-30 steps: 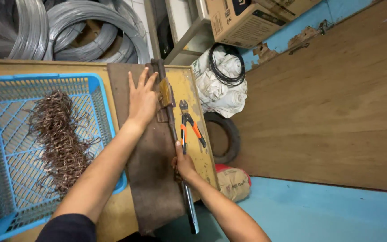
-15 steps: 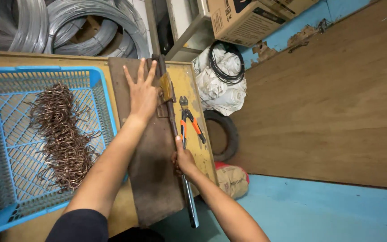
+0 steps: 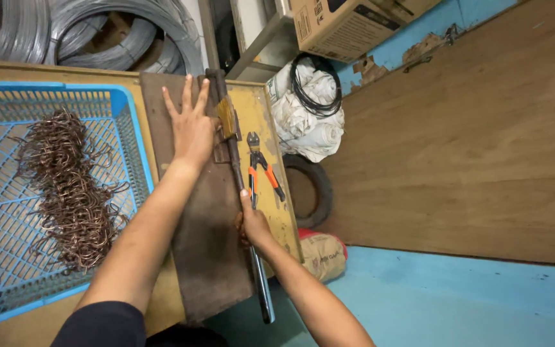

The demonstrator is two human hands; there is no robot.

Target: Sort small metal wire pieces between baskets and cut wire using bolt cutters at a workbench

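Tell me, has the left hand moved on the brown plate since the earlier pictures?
No. The left hand lies flat on the brown plate, fingers beside the yellow hinge piece, as before; only the camera shifted.

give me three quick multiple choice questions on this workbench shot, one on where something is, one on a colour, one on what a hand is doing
1. Where do the pliers lie?
A. inside the basket
B. on the yellow bench top, right of the long lever
C. on the floor

2. What colour is the basket holding the bent wire pieces?
A. blue
B. red
C. white

3. What is the left hand doing?
A. gripping the pliers
B. lifting a wire coil
C. pressing flat, fingers spread, on the dark metal plate

Answers:
1 B, the orange-handled pliers rest on the yellow surface beside the lever.
2 A, its mesh walls are blue.
3 C, the palm lies open on the plate while the right hand grips the lever.
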